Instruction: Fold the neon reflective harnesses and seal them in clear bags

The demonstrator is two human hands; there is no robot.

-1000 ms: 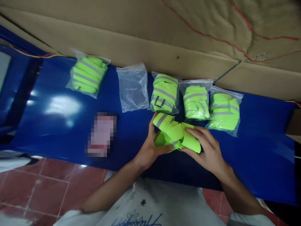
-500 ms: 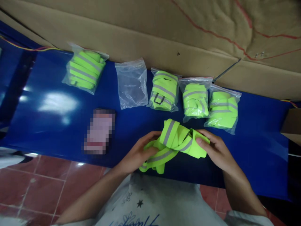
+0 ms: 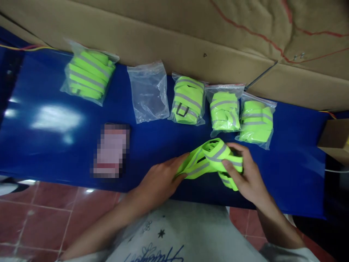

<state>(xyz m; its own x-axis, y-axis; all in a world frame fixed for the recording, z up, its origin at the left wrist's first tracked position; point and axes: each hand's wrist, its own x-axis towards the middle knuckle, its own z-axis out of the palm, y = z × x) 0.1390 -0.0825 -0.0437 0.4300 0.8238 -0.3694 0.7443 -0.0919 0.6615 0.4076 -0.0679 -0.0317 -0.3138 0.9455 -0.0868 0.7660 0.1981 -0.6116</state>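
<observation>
A neon yellow-green strap (image 3: 215, 156) with grey stripes is held over the front part of the blue table. My left hand (image 3: 166, 176) is closed on its flat left stretch, fingers and thumb on either side. Around the coiled right part my right hand (image 3: 244, 174) is closed, thumb in front. A short piece of strap hangs below the right hand. Beyond my hands lies a clear plastic bag (image 3: 149, 92) with nothing in it. To its right are bagged straps, the nearest one (image 3: 188, 100) showing a black buckle.
Another bagged strap (image 3: 89, 74) lies at the back left. A phone with a blurred screen (image 3: 111, 151) rests left of my hands. Brown board (image 3: 174, 47) borders the blue table (image 3: 152, 142); a cardboard box (image 3: 335, 140) stands at the far right.
My left hand has turned and now holds the strap stretched flat toward the coil, where it hung in loops before. The coil in my right hand has turned, and a piece hangs below it.
</observation>
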